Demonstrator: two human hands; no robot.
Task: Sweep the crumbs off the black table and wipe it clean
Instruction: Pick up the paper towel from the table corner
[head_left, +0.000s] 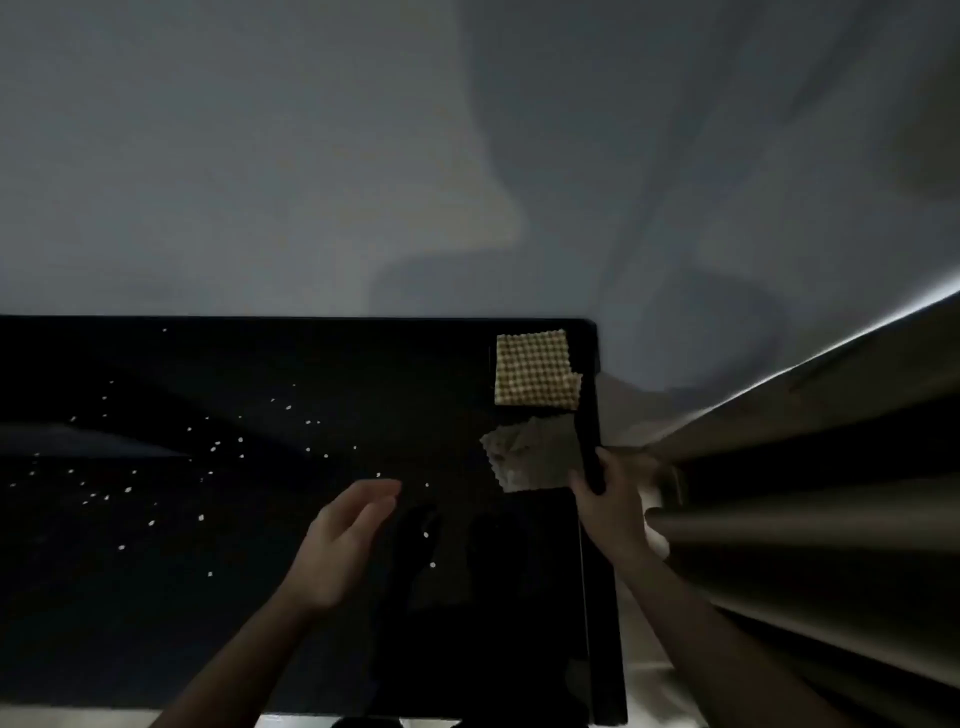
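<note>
- Nearest the camera, two bare forearms reached up from the bottom edge over the table, a glossy black top that filled the lower left of the view.
- The left hand hovered above the table with its palm turned inward and fingers loosely spread, holding nothing.
- The right hand was clenched around a dark handle at the table's right edge (the tool was black against black, so its working end could not be made out).
- Just left of that hand lay a grey cloth, crumpled, with a zigzag edge, flat on the table.
- Beyond it, in the far right corner, sat a yellow cloth with a bumpy waffle texture, folded roughly square; the two cloths lay near each other, and I could not tell whether they touched.
- The crumbs, small pale specks, were scattered across the left and middle of the table, a few of them close to the left hand and one or two near the far edge.
- To the right of the table ran pale folds of curtain, in shadow.
- Behind the table's far edge rose a plain grey wall, crossed by soft shadows.
</note>
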